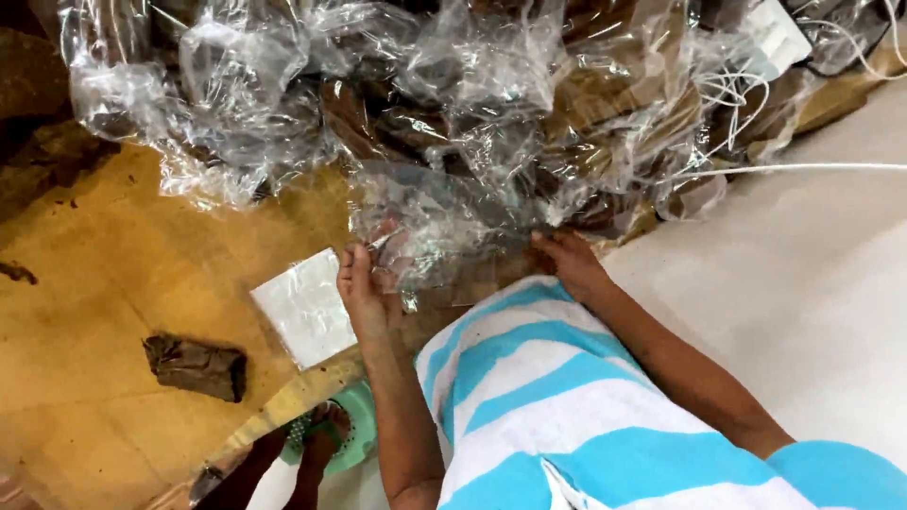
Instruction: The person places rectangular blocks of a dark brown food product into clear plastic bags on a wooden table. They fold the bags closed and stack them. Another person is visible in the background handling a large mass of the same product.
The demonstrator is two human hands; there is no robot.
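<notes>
My left hand (364, 288) pinches the left edge of a clear plastic bag (444, 227), thumb and fingers closed on the film. My right hand (567, 260) grips the same bag at its right edge. The bag is stretched between the two hands over the brown board surface (104, 283), and I cannot tell whether anything is in it. A white and turquoise striped cloth (557, 397) covers my lap between the forearms. Just left of my left hand lies a flat white square stack (304, 307).
A big heap of clear bags holding brown material (425, 85) fills the far side. A brown lump (196, 366) lies at the left. White cables (794, 168) run at the right over a pale floor (812, 283). A foot in a green sandal (326, 439) shows below.
</notes>
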